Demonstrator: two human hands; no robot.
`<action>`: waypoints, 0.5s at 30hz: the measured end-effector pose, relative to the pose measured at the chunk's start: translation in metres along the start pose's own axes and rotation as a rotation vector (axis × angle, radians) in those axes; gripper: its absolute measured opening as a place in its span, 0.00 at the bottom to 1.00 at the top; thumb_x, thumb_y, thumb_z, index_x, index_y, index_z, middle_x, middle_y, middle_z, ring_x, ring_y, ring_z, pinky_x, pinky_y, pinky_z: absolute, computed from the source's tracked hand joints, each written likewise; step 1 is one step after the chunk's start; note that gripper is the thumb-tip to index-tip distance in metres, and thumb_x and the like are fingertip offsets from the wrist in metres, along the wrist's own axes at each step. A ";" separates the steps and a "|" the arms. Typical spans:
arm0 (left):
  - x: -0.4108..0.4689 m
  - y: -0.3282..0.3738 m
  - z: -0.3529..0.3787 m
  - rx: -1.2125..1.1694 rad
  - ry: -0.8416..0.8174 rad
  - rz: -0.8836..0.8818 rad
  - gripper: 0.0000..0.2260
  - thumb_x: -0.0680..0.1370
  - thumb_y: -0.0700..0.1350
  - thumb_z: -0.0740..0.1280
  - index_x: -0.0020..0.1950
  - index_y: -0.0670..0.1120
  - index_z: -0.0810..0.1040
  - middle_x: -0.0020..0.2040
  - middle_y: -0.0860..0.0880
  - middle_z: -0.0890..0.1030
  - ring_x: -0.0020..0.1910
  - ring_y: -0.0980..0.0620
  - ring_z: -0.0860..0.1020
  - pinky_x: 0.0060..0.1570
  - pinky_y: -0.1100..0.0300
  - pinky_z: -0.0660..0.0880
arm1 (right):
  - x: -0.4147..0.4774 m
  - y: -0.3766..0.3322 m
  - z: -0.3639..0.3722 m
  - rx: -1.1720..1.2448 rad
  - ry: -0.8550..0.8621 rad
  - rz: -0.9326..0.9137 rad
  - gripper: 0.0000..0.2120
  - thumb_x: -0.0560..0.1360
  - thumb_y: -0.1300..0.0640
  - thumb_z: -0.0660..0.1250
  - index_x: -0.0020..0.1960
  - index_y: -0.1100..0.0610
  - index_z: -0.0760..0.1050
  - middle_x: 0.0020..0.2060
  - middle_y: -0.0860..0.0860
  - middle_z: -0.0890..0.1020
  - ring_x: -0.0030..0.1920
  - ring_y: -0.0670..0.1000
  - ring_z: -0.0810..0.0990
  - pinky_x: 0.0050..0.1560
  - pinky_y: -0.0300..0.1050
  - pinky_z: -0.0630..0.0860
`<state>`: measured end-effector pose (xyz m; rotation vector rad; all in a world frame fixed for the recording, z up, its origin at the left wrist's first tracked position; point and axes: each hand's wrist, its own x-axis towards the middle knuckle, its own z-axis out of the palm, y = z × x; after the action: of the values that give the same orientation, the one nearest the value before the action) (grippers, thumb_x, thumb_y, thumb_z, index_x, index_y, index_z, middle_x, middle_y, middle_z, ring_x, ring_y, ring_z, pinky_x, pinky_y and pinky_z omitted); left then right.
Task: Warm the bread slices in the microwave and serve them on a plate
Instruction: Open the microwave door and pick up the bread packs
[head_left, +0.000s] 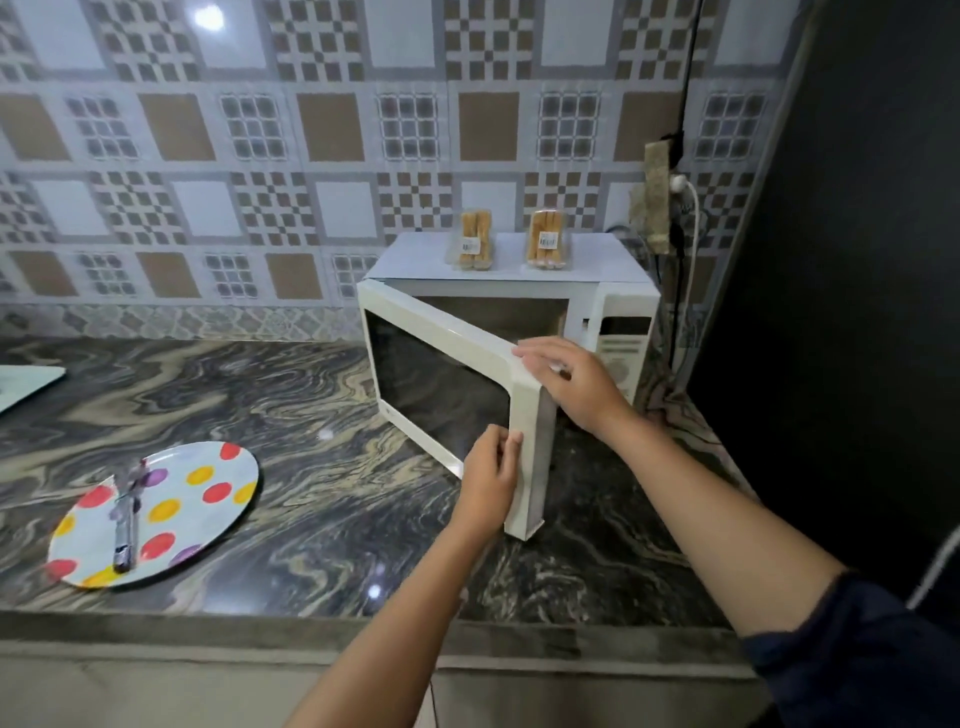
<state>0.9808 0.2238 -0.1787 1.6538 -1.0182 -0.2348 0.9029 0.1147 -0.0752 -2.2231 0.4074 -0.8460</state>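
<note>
Microwave door (441, 384) half open; left hand (491, 480) & right hand (569, 382) grip its free edge. Dotted plate (208, 470) w/ tongs (126, 519) well left, counter (311, 415) between.

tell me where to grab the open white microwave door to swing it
Grip the free vertical edge of the white microwave door, coming from the front right. It hinges on the left, so that edge swings easiest; both the left hand and right hand hold it there.
</note>
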 end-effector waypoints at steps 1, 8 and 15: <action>-0.011 -0.003 -0.011 0.012 0.015 0.017 0.13 0.82 0.49 0.55 0.41 0.43 0.67 0.35 0.49 0.69 0.33 0.55 0.68 0.33 0.64 0.63 | -0.008 -0.009 0.009 -0.001 -0.018 -0.024 0.11 0.78 0.56 0.62 0.58 0.55 0.80 0.60 0.47 0.78 0.60 0.40 0.73 0.58 0.24 0.67; -0.072 -0.023 -0.085 -0.043 0.199 0.031 0.13 0.80 0.55 0.53 0.43 0.49 0.67 0.40 0.50 0.68 0.37 0.56 0.68 0.37 0.66 0.66 | -0.029 -0.082 0.072 -0.149 -0.361 -0.226 0.17 0.76 0.50 0.66 0.64 0.49 0.75 0.67 0.44 0.72 0.71 0.42 0.65 0.71 0.41 0.59; -0.100 -0.051 -0.163 -0.062 0.309 -0.108 0.11 0.81 0.56 0.50 0.56 0.60 0.71 0.54 0.51 0.77 0.56 0.54 0.74 0.55 0.57 0.72 | -0.024 -0.129 0.151 -0.141 -0.380 -0.310 0.21 0.78 0.51 0.63 0.71 0.53 0.68 0.72 0.47 0.67 0.74 0.43 0.59 0.73 0.37 0.53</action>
<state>1.0462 0.4089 -0.1989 1.6296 -0.6840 -0.0773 0.9922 0.2940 -0.0736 -2.5504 -0.0632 -0.5369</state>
